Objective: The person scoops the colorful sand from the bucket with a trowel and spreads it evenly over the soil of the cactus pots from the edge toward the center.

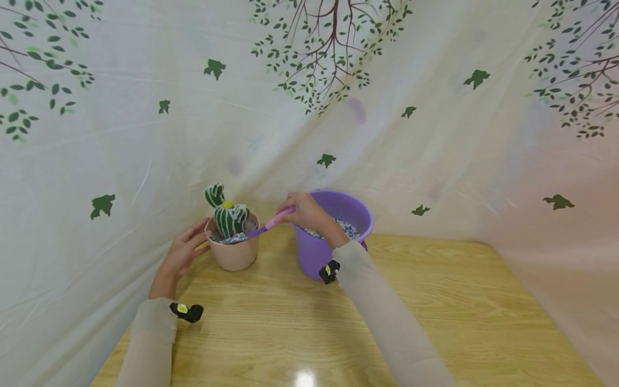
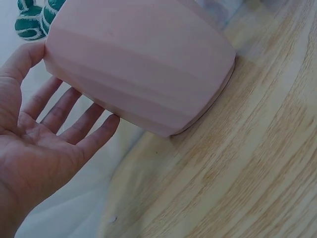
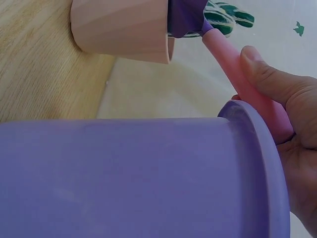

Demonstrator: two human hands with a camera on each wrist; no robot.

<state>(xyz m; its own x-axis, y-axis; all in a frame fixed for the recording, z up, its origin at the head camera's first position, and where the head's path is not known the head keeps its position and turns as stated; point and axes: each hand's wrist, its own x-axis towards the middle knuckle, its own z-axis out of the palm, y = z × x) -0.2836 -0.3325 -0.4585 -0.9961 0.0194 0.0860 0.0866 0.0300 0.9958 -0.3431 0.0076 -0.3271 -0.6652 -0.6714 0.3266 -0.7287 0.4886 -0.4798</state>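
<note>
A green cactus point(image 1: 230, 221) with white stripes and a yellow flower stands in a pink pot point(image 1: 235, 255) on the table. My left hand point(image 1: 182, 251) is at the pot's left side, its spread fingers point(image 2: 94, 124) touching the wall and the thumb near the rim. With my right hand point(image 1: 306, 210) I grip the pink handle point(image 3: 242, 79) of a small trowel. Its purple blade point(image 3: 187, 17) reaches over the pot's rim, tip among blue and white granules beside the cactus. My right wrist passes above a purple bucket point(image 1: 314, 252) holding more granules point(image 1: 348, 228).
The wooden table point(image 1: 411, 312) extends forward and to the right of the bucket. A pale cloth point(image 1: 290, 140) printed with leaves and branches hangs behind and along both sides, close to the pot and bucket.
</note>
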